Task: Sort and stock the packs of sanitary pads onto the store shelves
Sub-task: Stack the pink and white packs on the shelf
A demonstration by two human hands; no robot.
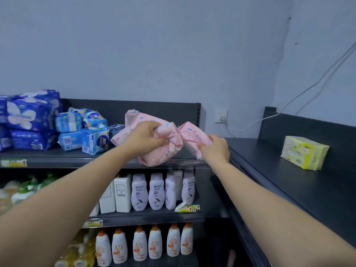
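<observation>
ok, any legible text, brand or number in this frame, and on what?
Nothing reads cleanly.
Lavender bottles: blue logo, blurred.
Pink packs: small blue characters, too blurred.
Light blue packs: round badge, illegible.
Shelf price tags: red marks, unreadable.
Yellow pack: print too small.

Left forearm point(77, 189) and right forearm point(269, 199) stretched forward. Left grip point(146, 137) knuckles-up, clenching bundle of soft pink plastic packs point(165, 151); right grip point(215, 149) pinching single pink pack point(194, 135).

Lilac bottles point(147, 191) stand beside white cartons point(122, 193). Orange-capped bottles point(155, 241) line up below. A cable point(269, 116) runs from the wall socket point(221, 116).
</observation>
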